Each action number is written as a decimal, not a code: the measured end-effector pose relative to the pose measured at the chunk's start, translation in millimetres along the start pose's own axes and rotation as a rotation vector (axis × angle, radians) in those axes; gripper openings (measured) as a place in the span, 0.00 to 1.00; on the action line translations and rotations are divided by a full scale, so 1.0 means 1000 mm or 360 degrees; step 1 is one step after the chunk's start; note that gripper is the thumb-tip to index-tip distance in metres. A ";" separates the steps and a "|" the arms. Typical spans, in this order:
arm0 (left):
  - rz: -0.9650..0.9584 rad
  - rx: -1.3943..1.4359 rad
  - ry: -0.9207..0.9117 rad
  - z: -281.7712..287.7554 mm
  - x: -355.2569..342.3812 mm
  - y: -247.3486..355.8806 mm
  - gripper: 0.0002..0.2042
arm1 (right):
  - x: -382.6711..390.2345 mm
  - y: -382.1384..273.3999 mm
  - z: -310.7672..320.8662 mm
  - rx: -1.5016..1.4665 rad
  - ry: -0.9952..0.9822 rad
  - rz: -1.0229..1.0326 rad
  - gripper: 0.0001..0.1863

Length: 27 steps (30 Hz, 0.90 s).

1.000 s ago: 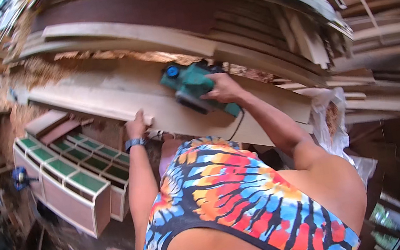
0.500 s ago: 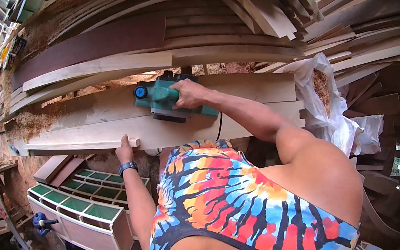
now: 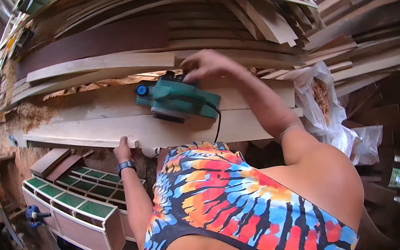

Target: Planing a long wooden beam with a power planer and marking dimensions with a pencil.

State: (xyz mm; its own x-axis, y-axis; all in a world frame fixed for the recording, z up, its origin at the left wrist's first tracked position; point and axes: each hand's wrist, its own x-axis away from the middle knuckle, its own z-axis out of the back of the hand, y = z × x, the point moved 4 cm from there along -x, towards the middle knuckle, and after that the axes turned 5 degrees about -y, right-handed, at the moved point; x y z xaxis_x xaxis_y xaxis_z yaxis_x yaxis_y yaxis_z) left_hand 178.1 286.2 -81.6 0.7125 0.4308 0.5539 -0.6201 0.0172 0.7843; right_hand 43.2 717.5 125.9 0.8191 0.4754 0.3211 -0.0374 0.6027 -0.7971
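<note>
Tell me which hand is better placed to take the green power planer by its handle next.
Probably the right hand: it is close to the far side of the green power planer. The left hand is farther off, at the right end of a narrow wooden strip.

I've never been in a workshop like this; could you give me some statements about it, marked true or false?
1. The planer rests on boards. True.
2. It is red. False: it is green.
3. The left hand touches a wood strip. True.
4. Both wrists are bare. False: the left one wears a watch.
5. The bag holds shavings. True.
6. The planer has no cord. False: a dark cord runs from it.
</note>
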 end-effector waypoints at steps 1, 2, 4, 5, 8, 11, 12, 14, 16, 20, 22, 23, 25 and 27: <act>-0.0017 0.0109 -0.0043 0.002 0.000 -0.007 0.25 | 0.001 0.013 0.029 -0.0086 0.0112 -0.0314 0.33; -0.0004 0.0152 -0.0059 0.006 -0.001 -0.015 0.23 | -0.002 0.019 0.049 0.0045 0.0381 -0.0364 0.29; -0.0035 0.0146 -0.0013 0.015 0.001 -0.031 0.22 | 0.001 0.036 0.077 0.0489 0.0703 -0.0621 0.25; -0.0059 0.0123 -0.0026 0.013 0.001 -0.035 0.21 | 0.002 0.048 0.083 0.0609 0.0755 -0.0808 0.25; -0.0007 0.0094 -0.0040 0.015 0.015 -0.041 0.21 | 0.002 0.087 0.089 0.0702 0.0950 -0.0848 0.23; -0.0034 0.0275 -0.0096 0.012 0.038 -0.035 0.21 | -0.019 0.148 0.110 0.1054 0.1320 -0.0955 0.14; 0.0027 -0.0211 -0.0072 0.013 0.043 -0.035 0.22 | -0.033 0.174 0.121 0.1170 0.1153 -0.1026 0.13; -0.0008 -0.0443 -0.0012 0.017 0.050 -0.038 0.25 | -0.048 0.217 0.134 0.1325 0.0954 -0.1011 0.12; -0.0140 -0.0239 0.0053 0.024 0.054 -0.047 0.30 | -0.059 0.233 0.139 0.1581 0.0750 -0.0878 0.13; 0.0003 -0.0344 0.0496 0.046 0.063 -0.074 0.46 | -0.057 0.191 0.135 0.2061 0.0439 -0.1046 0.15; -0.0007 -0.0117 0.0534 0.059 0.074 -0.081 0.45 | -0.031 0.148 0.130 0.1501 0.0858 -0.0957 0.21; -0.0006 -0.0059 0.0513 0.062 0.078 -0.081 0.44 | -0.021 0.128 0.116 0.1284 0.0793 -0.0790 0.20; -0.0055 -0.0050 0.0540 0.067 0.091 -0.076 0.42 | 0.002 0.094 0.086 0.0437 0.0371 -0.0257 0.15; 0.0006 0.0022 0.0557 0.072 0.101 -0.075 0.39 | 0.024 0.064 0.048 -0.0713 0.0528 -0.0711 0.11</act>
State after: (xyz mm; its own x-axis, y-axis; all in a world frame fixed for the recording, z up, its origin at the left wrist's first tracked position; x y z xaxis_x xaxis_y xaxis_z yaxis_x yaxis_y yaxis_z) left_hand 320.2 262.9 -64.8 0.5531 0.7142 0.4290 -0.6162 0.0041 0.7876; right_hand 32.9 798.0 106.5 0.8349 -0.0182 0.5501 0.5227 0.3394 -0.7820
